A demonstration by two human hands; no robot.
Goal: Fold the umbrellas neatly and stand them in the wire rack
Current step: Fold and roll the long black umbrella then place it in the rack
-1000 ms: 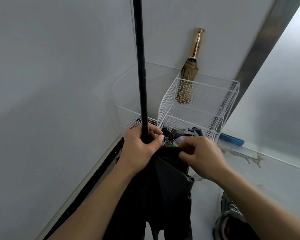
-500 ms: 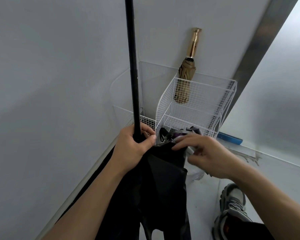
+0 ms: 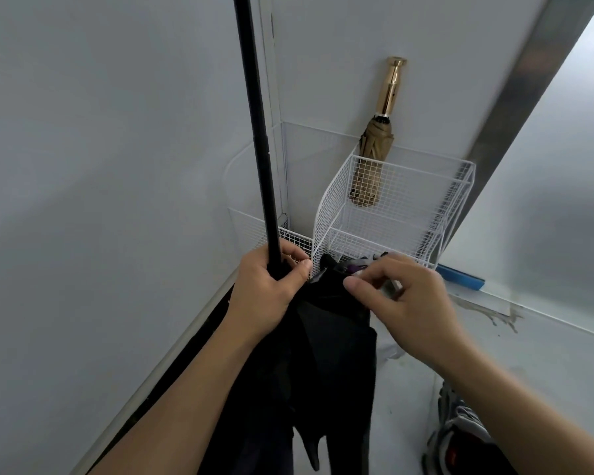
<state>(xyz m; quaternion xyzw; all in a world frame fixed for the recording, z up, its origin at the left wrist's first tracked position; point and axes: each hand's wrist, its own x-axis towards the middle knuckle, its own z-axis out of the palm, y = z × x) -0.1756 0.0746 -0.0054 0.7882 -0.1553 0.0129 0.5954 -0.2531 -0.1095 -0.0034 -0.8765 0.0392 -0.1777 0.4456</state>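
Left hand (image 3: 268, 289) is clamped round the shaft of the black umbrella (image 3: 333, 337), which stands upright with its loose canopy hanging below the grip; right hand (image 3: 408, 303) has its fingers curled at the canopy's top edge, thumb on the cloth, and whether it pinches anything cannot be told. Just beyond the hands stands the white wire rack (image 3: 426, 207): its far compartment holds a folded tan umbrella (image 3: 371, 166), gold handle up against the wall, and its near compartment holds dark and purple items (image 3: 357, 267), partly hidden.
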